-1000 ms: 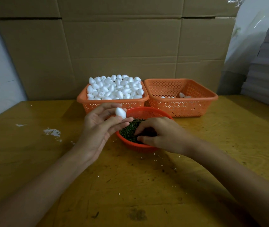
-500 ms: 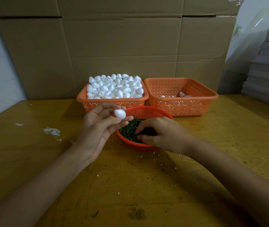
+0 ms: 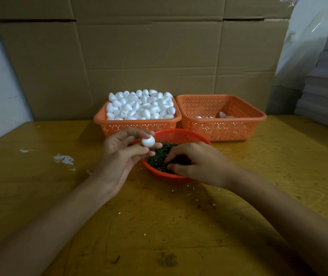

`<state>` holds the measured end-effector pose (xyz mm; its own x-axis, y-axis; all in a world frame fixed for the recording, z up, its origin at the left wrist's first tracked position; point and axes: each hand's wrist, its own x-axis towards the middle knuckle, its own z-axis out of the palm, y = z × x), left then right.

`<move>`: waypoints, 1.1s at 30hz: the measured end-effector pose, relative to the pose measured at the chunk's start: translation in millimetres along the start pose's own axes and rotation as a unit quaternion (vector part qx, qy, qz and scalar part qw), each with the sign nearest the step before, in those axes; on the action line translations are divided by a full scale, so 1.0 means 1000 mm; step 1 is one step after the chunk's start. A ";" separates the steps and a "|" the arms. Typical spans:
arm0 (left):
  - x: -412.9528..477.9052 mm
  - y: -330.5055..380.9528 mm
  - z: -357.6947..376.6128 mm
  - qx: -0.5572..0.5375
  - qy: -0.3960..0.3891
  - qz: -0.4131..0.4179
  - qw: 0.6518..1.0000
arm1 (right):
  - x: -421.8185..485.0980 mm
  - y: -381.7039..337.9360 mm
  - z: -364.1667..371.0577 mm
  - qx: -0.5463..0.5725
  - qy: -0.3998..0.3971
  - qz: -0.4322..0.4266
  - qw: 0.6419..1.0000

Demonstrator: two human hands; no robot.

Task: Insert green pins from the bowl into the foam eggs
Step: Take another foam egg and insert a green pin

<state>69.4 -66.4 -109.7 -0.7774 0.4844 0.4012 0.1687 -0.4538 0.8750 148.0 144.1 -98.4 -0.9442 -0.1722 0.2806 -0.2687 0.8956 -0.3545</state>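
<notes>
Left hand (image 3: 119, 156) is pinching a foam egg (image 3: 148, 141) at the red bowl's (image 3: 181, 130) rim; right hand (image 3: 197, 164) is digging in the green pins (image 3: 158, 157).
Its fingers are curling into the pile; whether they are gripping a pin cannot be told. Tangled pins could be lifting in a clump and spilling, and the fingertip-held egg could be slipping under the push.
</notes>
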 end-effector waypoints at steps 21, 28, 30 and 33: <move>0.000 -0.003 -0.002 0.069 -0.019 0.015 0.997 | 0.000 -0.002 -0.001 0.006 0.005 -0.013 1.000; 0.000 -0.004 -0.003 0.084 -0.008 0.012 0.996 | 0.000 -0.003 -0.001 0.036 0.040 -0.017 0.998; 0.000 -0.005 -0.003 0.093 -0.005 0.013 0.996 | -0.001 -0.005 -0.001 0.027 0.059 -0.024 0.998; 0.000 -0.005 -0.003 0.091 -0.004 0.009 0.996 | -0.002 -0.008 -0.001 0.010 0.085 -0.025 0.996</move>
<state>66.0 -66.3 -115.1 -0.7684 0.4835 0.4193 0.2912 -0.3192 0.9018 152.5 138.2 -95.3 -0.8841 -0.1433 0.4447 -0.3202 0.8790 -0.3533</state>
